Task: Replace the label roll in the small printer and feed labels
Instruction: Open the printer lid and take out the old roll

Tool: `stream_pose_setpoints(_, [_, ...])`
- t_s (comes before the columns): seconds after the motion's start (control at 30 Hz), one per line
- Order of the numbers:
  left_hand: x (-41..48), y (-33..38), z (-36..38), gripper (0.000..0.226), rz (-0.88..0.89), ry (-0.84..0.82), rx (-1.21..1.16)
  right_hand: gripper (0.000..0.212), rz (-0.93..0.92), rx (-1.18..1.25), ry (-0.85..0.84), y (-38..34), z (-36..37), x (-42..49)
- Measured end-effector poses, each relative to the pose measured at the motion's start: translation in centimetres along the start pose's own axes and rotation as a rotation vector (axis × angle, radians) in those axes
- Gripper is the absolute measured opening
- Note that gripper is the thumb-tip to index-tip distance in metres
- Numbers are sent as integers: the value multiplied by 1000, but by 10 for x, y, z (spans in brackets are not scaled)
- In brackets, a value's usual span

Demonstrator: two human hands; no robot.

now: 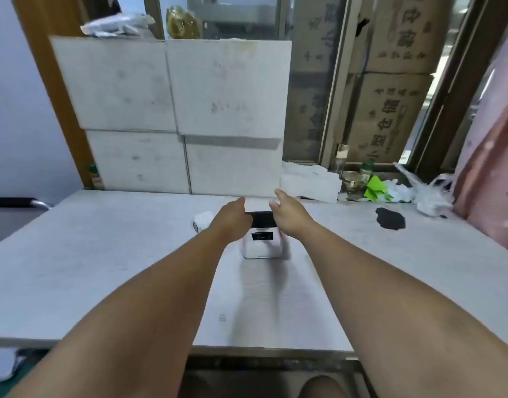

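A small white printer (261,248) with a black lid (263,219) stands in the middle of the pale table (103,268). My left hand (232,218) touches the left end of the black lid, fingers curled toward it. Over the lid's right end my right hand (288,215) hovers with fingers spread. A white label roll (201,221) lies on the table just left of my left hand. The blur hides whether the lid is raised.
White boxes (172,116) are stacked against the back of the table. At the back right lie white papers (310,182), a glass jar (351,179), green scraps (376,189) and a plastic bag (430,196). A dark patch (390,218) marks the tabletop on the right.
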State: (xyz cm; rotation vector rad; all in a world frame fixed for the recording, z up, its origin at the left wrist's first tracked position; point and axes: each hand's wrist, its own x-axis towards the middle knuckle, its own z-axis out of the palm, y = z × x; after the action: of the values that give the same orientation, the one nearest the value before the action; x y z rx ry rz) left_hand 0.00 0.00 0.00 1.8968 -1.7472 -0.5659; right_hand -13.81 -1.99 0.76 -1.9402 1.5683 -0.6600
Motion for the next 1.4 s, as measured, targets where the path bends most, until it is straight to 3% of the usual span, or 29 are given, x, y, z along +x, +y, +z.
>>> stream_pose_setpoints(0.1, [4,-17,21,47,-80,36,-149,45,137,146,85,19,10,1])
stream_pose_setpoints(0.23, [1,-31,47,18,-69,38,-382,43,289,393,127,38,31,4])
stream_pose_setpoints(0.43, [-1,-42,63,15,-17,162,-500,33,368,703,166,44,48,5])
stream_pose_setpoints(0.73, [-3,-48,70,21,9,225,-368,33,208,600,195,67,61,0])
stream_pose_setpoints(1.03, [-9,-47,61,26,-34,285,-557,26,157,572,272,65,66,-10])
stream_pose_setpoints(1.23, [-8,-52,60,31,-5,215,-624,36,138,618,218,60,65,-12])
stream_pose_setpoints(1.4, [-2,-65,59,60,21,68,-814,42,107,643,146,63,64,-9])
